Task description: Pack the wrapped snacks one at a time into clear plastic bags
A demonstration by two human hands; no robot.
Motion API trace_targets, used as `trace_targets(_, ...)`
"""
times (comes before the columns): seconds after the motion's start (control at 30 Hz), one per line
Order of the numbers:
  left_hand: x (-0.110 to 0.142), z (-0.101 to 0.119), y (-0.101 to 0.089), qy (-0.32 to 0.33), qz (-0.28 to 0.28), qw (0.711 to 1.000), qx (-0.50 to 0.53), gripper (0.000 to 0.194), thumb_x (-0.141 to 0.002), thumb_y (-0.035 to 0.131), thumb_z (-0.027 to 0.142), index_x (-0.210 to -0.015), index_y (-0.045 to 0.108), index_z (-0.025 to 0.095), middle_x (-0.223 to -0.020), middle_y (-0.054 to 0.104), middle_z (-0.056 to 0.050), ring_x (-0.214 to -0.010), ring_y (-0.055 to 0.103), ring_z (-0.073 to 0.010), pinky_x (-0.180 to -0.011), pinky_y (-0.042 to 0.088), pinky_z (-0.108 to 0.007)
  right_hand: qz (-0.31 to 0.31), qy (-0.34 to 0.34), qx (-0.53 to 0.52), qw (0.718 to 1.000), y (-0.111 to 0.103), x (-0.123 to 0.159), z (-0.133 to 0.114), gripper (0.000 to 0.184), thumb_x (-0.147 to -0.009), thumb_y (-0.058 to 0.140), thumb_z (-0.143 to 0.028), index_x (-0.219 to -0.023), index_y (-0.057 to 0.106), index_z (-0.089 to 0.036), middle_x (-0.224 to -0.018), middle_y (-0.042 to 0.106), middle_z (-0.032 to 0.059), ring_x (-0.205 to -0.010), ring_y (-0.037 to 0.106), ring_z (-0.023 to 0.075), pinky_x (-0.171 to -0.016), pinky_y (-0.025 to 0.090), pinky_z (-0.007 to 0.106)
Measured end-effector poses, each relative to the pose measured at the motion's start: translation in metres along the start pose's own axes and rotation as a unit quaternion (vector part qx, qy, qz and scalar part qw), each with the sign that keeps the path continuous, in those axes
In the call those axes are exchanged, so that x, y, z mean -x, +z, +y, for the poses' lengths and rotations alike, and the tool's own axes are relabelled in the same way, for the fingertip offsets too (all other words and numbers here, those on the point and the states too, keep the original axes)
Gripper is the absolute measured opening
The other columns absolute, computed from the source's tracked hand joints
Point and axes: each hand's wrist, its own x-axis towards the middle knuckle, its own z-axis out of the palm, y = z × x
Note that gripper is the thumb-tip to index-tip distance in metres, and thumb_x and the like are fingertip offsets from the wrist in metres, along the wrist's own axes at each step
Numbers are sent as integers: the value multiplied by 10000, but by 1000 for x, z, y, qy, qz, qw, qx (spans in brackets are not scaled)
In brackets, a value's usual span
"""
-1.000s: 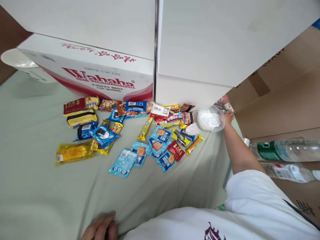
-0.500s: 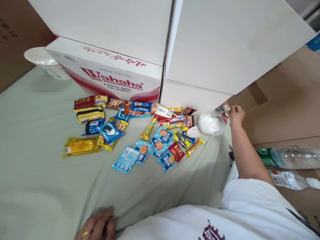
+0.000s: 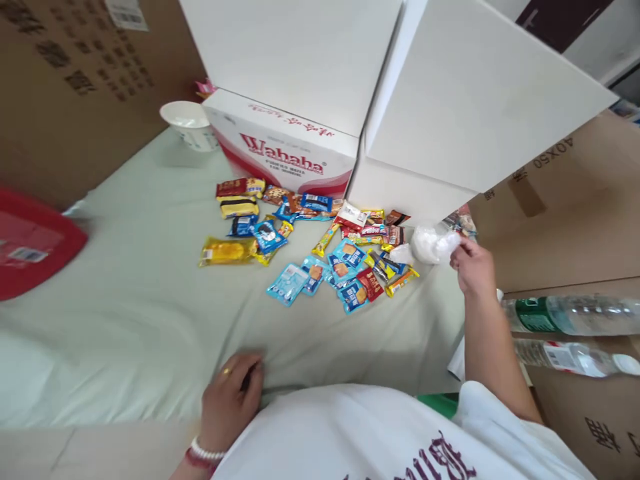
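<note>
My right hand [image 3: 473,265] pinches a white crinkled plastic packet [image 3: 447,247] at the right end of the snack pile. Its lower part is at a round clear tub [image 3: 425,245] filled with white stuff; I cannot tell whether the packet is fully out of it. A smaller white piece [image 3: 401,254] lies just left of the tub. Down near the front edge of the sheet rests my left hand [image 3: 231,399], fingers curled in and nothing visible in them. Blue snack packets [image 3: 354,295] and a yellow packet [image 3: 226,252] lie ahead of it.
A white Wahaha carton [image 3: 290,150] and tall white boxes [image 3: 450,100] stand behind the snacks. Left are a paper cup [image 3: 189,127] and a red object [image 3: 37,243]. Plastic bottles [image 3: 580,315] lie right, by a brown carton [image 3: 560,207]. Small packets [image 3: 463,220] sit behind my right hand.
My right hand has come back from the small packets behind the tub and now grips the white packet. The view has swung left, showing the red object and more of my left arm.
</note>
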Motion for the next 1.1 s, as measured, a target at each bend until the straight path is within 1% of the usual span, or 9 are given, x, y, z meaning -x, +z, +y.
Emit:
trace_targets(0.17,-37,43,11,-130,-128,955,232,168,-920,600,334,-984,699,213,-867,683,-33,-733,649,-154,-666,543,-272,-200,269,-290,896,93,143,-41,327,-626,873,-339,-890,737,-202,-590,537,-44,-445,260,47,-415,178,214)
trace_targets(0.23,-54,60,26,-157,-164,919,324,401,-812,734,356,-1178,656,213,-1078,682,-73,-790,662,-155,-659,557,-275,-248,335,-347,840,128,188,-53,358,-609,893,-328,-897,726,-198,-570,499,-64,-439,231,32,-408,152,198)
trace_targets(0.3,-68,71,40,-161,-169,896,378,430,-749,785,359,-1132,675,197,-1129,669,-93,-846,669,-168,-681,555,-277,-276,374,-375,802,149,211,-59,364,-609,907,-327,-876,703,-189,-563,488,-74,-435,213,19,-403,154,180)
trace_targets(0.37,-77,72,50,-193,-159,871,423,300,-780,752,410,-954,692,174,-888,679,-52,-733,640,-147,-654,529,-270,-284,393,-378,789,152,214,-58,374,-619,919,-342,-853,672,-185,-583,524,-67,-433,213,11,-397,160,163)
trace_targets(0.6,-72,48,53,-375,-102,765,513,456,-657,840,545,-810,651,159,-555,562,60,-432,430,-61,-432,296,-199,-318,384,-318,806,114,174,-33,401,-668,918,-425,-823,630,-194,-623,499,-69,-440,226,18,-381,173,147)
trace_targets(0.73,-68,50,51,-377,-114,759,518,498,-682,816,609,-749,638,150,-564,583,42,-418,399,-43,-419,247,-198,-255,169,-217,927,116,180,-34,442,-768,817,-561,-1053,701,-243,-961,658,36,-741,584,133,-613,505,234)
trace_targets(0.83,-69,54,49,-365,-134,759,522,506,-708,800,624,-749,623,153,-546,558,53,-413,374,-35,-425,234,-197,-311,52,-144,938,125,191,-40,540,-733,850,-518,-1188,706,-266,-1228,666,81,-1087,617,238,-892,540,343)
trace_targets(1.0,-74,44,44,-370,-145,753,524,493,-738,764,630,-818,595,174,-557,505,71,-424,342,-46,-435,232,-204,-301,215,-216,904,132,193,-44,317,-775,808,-505,-888,716,-224,-733,616,-14,-593,522,112,-493,432,218)
trace_targets(1.1,-71,40,41,-333,-59,827,449,475,-771,752,573,-1011,625,183,-753,591,16,-587,500,-98,-537,390,-226,-261,307,-268,875,130,187,-45,406,-668,894,-488,-874,682,-210,-668,534,-60,-460,376,45,-366,255,164)
